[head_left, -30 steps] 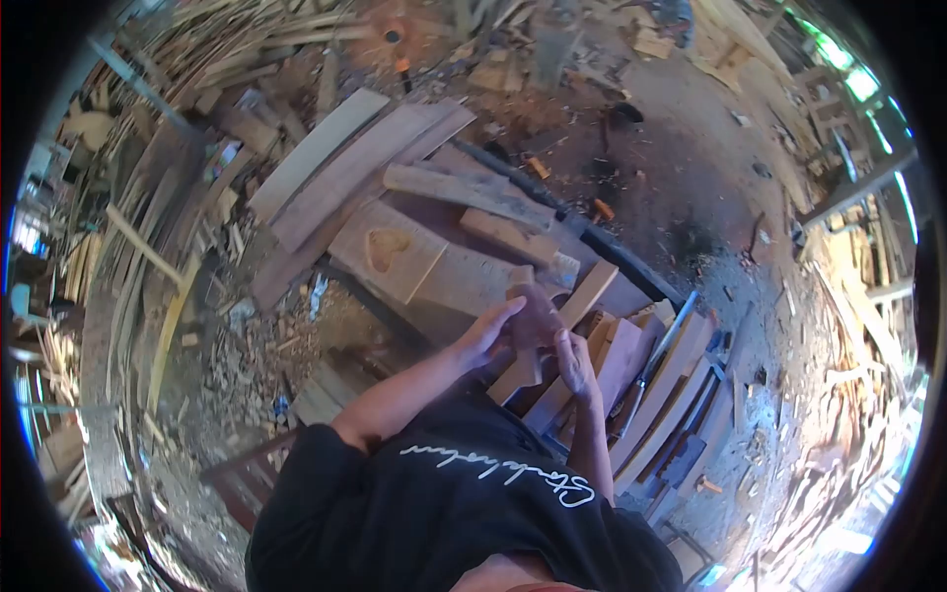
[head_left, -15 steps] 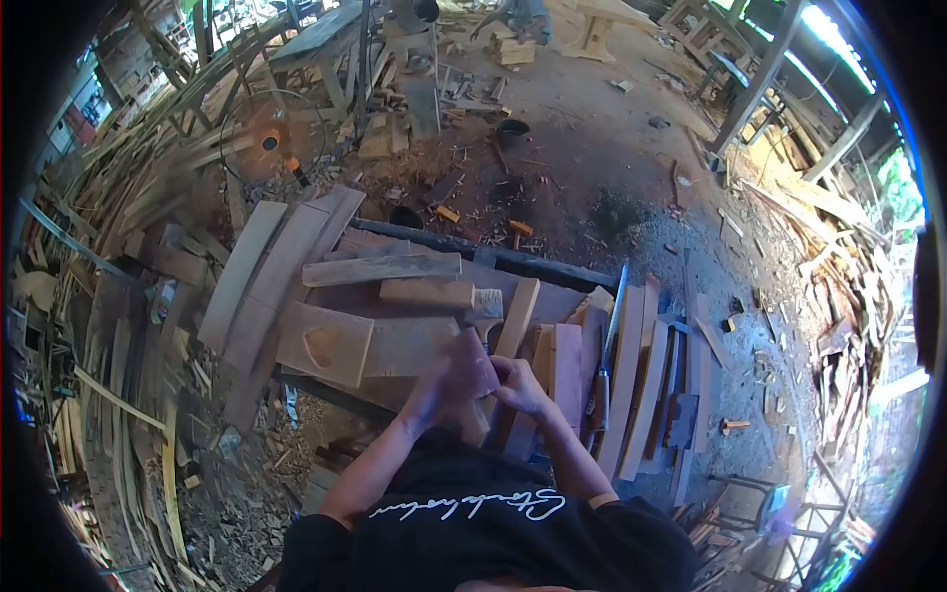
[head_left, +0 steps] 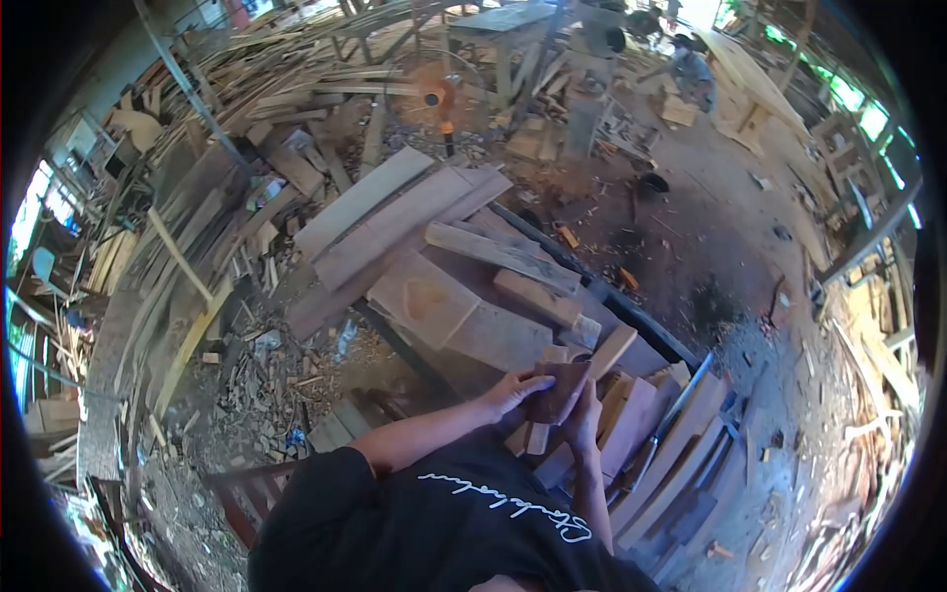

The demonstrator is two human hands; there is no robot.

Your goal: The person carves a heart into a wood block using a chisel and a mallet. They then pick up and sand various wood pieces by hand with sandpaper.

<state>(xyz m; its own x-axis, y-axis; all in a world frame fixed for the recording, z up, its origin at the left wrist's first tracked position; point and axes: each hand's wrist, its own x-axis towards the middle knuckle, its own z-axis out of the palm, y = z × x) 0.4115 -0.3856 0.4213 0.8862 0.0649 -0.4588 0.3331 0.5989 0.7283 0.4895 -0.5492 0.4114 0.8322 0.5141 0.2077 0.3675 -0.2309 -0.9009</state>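
Observation:
Both of my hands are on a small brown sheet that looks like sandpaper, held up above the bench close to my body. My left hand pinches its left side, thumb on top. At the right edge, my right hand grips it, with the fingers partly hidden. Just beyond the sheet lie a wooden block and a short light wooden piece. A wide board with an oval mark rests on the bench to the left. To the right, a long-bladed tool lies among wooden strips.
Long planks lie across the bench's far left end. A dark beam runs along its far edge. An orange round fan-like machine stands beyond. Another person sits at the back. Scrap wood litters the ground.
My view has swung left, so the bench appears shifted right and slanted. The brown sheet has turned in my hands, and my left hand now shows more clearly on its left side.

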